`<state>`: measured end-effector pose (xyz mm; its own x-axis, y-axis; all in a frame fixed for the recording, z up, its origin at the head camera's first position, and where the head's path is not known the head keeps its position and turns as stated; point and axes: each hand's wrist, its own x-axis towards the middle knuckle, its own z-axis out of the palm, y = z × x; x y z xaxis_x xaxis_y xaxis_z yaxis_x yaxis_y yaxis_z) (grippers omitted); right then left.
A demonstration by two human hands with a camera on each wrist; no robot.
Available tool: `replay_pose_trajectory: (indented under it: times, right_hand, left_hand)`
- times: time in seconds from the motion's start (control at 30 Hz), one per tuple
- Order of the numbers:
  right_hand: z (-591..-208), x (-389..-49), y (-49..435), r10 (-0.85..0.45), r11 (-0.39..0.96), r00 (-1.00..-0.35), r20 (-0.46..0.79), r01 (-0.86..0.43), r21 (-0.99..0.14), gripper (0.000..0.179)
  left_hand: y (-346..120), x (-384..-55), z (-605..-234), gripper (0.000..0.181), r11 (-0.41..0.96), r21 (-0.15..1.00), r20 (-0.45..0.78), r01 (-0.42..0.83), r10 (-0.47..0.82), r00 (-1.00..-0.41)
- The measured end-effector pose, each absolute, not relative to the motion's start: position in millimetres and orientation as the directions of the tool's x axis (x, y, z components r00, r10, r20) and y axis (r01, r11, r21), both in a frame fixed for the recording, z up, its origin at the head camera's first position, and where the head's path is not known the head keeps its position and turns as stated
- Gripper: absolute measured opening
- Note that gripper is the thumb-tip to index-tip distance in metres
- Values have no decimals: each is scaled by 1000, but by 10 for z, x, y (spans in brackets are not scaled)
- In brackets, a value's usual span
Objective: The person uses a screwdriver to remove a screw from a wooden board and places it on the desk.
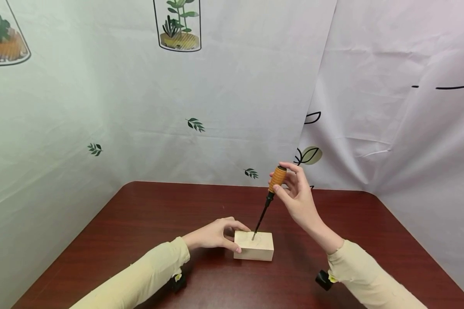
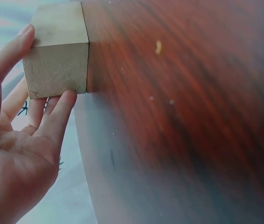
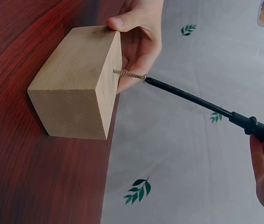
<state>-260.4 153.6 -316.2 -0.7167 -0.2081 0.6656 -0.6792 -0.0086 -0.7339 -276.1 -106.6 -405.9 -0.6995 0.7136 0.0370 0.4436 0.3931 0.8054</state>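
A pale wooden block [image 1: 254,254] lies on the dark red table. My left hand [image 1: 215,234] grips its left end, thumb on the near side and fingers on the far side; the left wrist view shows the thumb and fingers around the block [image 2: 57,70]. Out of the block's top face stands a screw [image 3: 129,74], its tip in the wood and its thread mostly exposed. The black shaft of a screwdriver [image 3: 192,99] meets the screw's head. My right hand [image 1: 299,197] holds the screwdriver's orange handle [image 1: 277,179] with thumb and fingers; the tool leans to the right.
The brown-red table [image 1: 158,206] runs back to a white cloth backdrop [image 1: 236,94] printed with leaves and plant jars. A small yellowish curved bit [image 2: 158,47] lies on the table in the left wrist view. A black wrist device [image 1: 324,280] sits below the right sleeve.
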Motion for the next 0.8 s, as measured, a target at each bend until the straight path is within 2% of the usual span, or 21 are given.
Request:
replay_pose_trajectory:
  times: [0.67,0.8]
  right_hand:
    - [-3111,-2598,1588,-185,-32,-713,677,-684,-729,59]
    - [-3089,-2587,1629,-178,16,-719,672,-685,-729,60]
  left_hand:
    - [-1071,-2758,-4072,51,364,811,62,458,725,-686]
    - [-1074,-2756,-4080,51,376,809,56,453,717,-695]
